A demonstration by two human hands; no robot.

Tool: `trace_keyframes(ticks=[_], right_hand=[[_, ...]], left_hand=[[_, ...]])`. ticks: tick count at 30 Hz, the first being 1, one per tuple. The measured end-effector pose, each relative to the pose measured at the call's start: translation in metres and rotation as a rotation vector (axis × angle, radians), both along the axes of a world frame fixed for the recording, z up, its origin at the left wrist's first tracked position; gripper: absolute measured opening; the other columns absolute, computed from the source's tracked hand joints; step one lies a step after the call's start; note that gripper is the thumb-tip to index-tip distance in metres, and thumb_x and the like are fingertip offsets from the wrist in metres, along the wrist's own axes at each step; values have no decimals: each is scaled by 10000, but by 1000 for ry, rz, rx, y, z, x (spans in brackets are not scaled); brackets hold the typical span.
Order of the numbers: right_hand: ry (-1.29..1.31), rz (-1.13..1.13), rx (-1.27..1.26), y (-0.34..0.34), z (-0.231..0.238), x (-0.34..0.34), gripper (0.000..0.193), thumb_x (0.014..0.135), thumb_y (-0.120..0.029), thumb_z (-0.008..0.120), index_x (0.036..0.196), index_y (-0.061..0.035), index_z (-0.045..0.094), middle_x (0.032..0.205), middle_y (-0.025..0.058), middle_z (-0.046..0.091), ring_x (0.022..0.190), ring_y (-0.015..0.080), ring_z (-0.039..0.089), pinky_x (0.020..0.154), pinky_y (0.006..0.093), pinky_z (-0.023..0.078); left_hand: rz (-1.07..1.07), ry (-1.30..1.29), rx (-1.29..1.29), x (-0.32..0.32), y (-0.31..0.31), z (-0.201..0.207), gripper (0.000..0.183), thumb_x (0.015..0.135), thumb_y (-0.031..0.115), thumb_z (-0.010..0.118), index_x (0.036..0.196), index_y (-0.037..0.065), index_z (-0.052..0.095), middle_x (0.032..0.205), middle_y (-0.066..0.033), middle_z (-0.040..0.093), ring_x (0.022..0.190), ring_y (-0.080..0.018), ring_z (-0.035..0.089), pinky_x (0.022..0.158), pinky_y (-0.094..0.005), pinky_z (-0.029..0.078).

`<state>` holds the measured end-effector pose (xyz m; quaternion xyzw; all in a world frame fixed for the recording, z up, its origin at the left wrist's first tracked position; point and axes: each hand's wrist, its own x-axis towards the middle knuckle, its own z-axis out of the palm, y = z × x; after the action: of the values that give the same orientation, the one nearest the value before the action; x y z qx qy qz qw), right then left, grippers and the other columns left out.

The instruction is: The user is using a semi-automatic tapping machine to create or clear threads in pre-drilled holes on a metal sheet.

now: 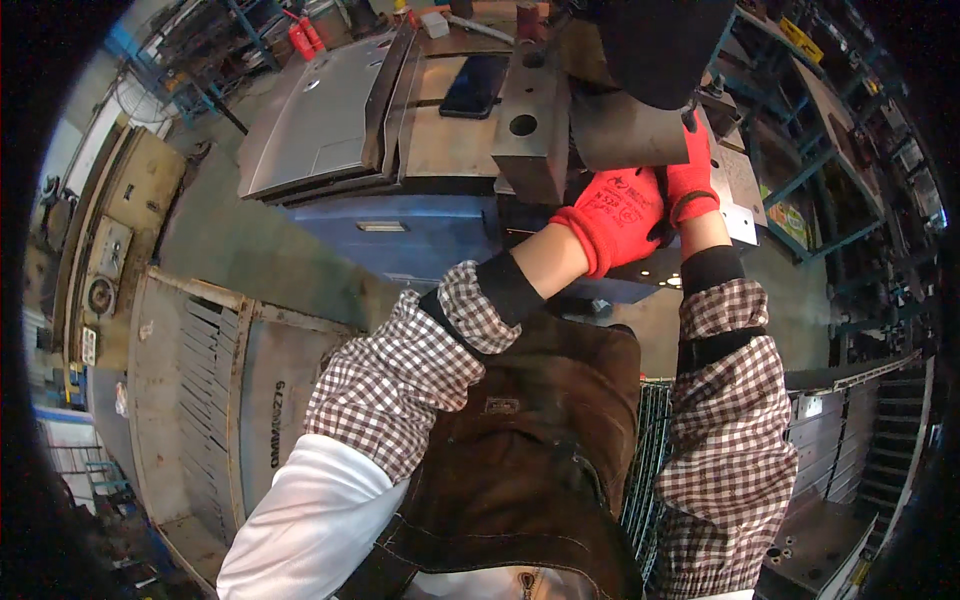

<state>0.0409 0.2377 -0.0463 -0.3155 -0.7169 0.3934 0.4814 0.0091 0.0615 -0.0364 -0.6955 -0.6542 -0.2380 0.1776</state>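
Note:
Both my hands wear red work gloves with dark palms and meet at a machine toward the upper right. My right hand (692, 172) is closed at the right edge of a smooth, curved grey metal piece (628, 135), with its fingers up along that edge. Just below the piece, my left hand (620, 212) shows its back and is curled inward. What it holds is hidden behind the glove. A large black machine part (660, 45) hangs over the metal piece. On the left of it stands a thick steel block (530, 125) with round holes.
Bent sheet-metal panels (325, 115) are stacked on the bench left of the block, beside a dark phone (474, 86). Blue cabinet drawers (400, 230) sit below. Metal crates flank me, including a beige one (190, 380). Blue shelving (835, 160) stands at right.

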Motion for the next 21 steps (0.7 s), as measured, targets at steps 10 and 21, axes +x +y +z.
trace_keyframes(ticks=[10,21], right_hand=[[-75,43,-2,-28,17,0,478,926,-455,676,1122,-18,677,1063,193,715,991,339,675,883,400,503],[-33,37,21,-35,21,1,478,928,-448,677,1119,-10,675,1066,197,712,1017,340,672,891,395,500]], left_hand=[[0,-36,-53,-7,-4,-5,650,756,465,708,1239,37,631,1283,-206,583,1250,-374,481,1100,-488,353],[7,-23,-91,-6,-5,-2,628,758,437,711,1229,29,634,1289,-211,585,1257,-377,482,1086,-487,371]])
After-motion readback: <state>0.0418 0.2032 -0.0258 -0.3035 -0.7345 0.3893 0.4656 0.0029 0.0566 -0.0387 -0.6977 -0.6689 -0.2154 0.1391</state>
